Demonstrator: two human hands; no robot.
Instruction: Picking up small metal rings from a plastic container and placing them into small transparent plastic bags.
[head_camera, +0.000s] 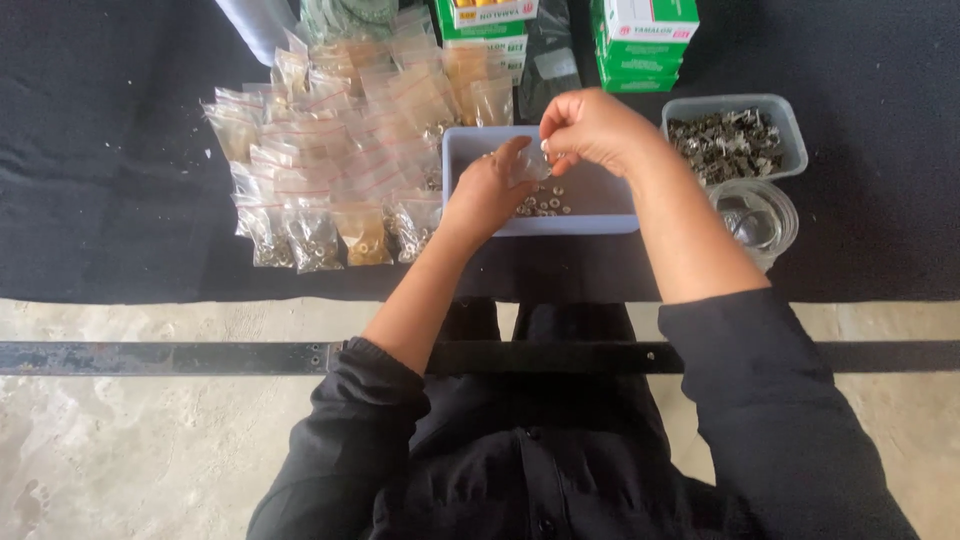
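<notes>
Both my hands are over a shallow pale blue tray (455, 150) with small metal washers or nuts (545, 205) lying in it. My left hand (490, 190) holds a small clear plastic bag (533, 165) from below. My right hand (590, 128) pinches the top of the same bag from above. What is inside the bag is too small to tell.
A pile of small filled zip bags (330, 160) lies left of the tray on black cloth. At the right stand a clear tub of dark metal parts (735, 140) and a round clear container (755, 215). Green and white boxes (640, 40) stand at the back. A metal bar (160, 357) runs along the table's near edge.
</notes>
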